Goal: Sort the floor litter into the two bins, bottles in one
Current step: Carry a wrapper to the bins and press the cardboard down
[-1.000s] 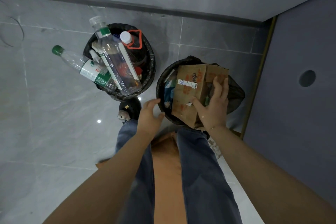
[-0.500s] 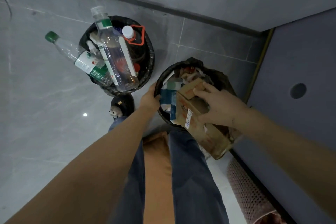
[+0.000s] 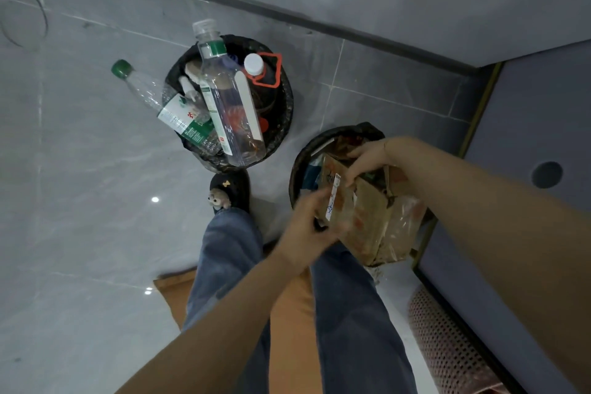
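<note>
Two black-lined round bins stand on the grey tile floor. The left bin (image 3: 284, 112) is stuffed with plastic bottles: a tall clear bottle (image 3: 230, 105), a green-capped bottle (image 3: 160, 99) leaning out to the left, and a dark jug with a white cap (image 3: 256, 65). Paper litter fills the right bin (image 3: 295, 176), and a crumpled brown cardboard box (image 3: 367, 217) lies tilted across its rim. My right hand (image 3: 367, 158) grips the box's upper edge. At the box's near left corner is my left hand (image 3: 308, 227), fingers curled against it, blurred.
The wall and its dark skirting run behind the bins. A dark panel with a brass edge (image 3: 473, 125) stands to the right. My slippered foot (image 3: 228, 192) is beside the left bin. An orange mat (image 3: 287, 313) lies under my legs, a perforated pink mat (image 3: 447, 345) at right.
My left hand left the right bin's rim and came onto the box's near corner. My right hand shifted along the box top. The box sits lower and more tilted over the bin.
</note>
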Tool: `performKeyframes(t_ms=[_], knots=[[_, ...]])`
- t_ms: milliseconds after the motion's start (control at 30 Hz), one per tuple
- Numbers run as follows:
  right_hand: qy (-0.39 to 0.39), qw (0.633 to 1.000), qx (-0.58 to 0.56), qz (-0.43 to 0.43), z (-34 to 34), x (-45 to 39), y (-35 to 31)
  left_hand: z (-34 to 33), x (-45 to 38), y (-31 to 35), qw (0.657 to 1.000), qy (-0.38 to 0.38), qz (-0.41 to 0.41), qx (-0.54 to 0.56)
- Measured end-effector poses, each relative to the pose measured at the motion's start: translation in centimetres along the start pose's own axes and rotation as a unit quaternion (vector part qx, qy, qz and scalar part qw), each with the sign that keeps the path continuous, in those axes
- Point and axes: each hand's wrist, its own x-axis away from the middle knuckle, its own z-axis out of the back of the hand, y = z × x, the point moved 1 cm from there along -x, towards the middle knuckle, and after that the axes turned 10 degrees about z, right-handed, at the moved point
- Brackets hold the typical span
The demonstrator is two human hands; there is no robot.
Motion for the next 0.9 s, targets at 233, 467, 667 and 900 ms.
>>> performKeyframes(t_ms=[233,467,667,900], knots=[[0.013,0.994,-0.113,0.003,-1.3,-0.3,1.9,-6.0,0.0,-0.7,0.992,-0.013,0.001,-0.124],[0.137,0.918,-0.366,0.063,-3.6,3.7,6.1,-4.7,-0.3,-2.7,0.985,-0.02,-0.031,-0.17],[0.469,0.738,-0.455,0.169,-10.5,10.3,8.4,-3.6,-1.5,-1.1,0.992,-0.051,-0.001,-0.115],[0.526,0.823,-0.091,0.195,-15.6,7.6,7.5,-2.7,-2.5,-0.1,0.988,-0.068,0.036,-0.13]])
